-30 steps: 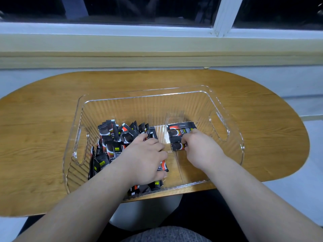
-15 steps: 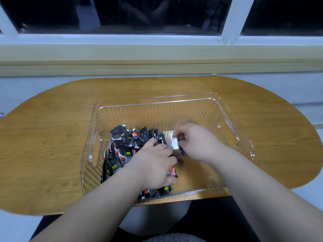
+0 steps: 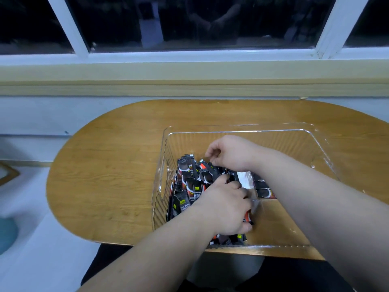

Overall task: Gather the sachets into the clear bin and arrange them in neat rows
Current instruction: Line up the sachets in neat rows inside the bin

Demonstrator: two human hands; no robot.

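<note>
Your sachets (image 3: 189,186) lay heaped in the left half of the bin (image 3: 311,131) on the table (image 3: 109,175). Your left hand (image 3: 223,209) sat on the heap's near side, fingers curled round a few. Your right hand (image 3: 229,154) hung over its far edge, fingers bent onto the tops; whether they pinched one was unclear.

On table (image 3: 105,175), right of centre: clear bin (image 3: 284,144). In its left half: sachet heap (image 3: 189,180); sachet row (image 3: 266,192) just right. Left hand (image 3: 223,209) on heap's near side, right hand (image 3: 229,153) behind.
</note>
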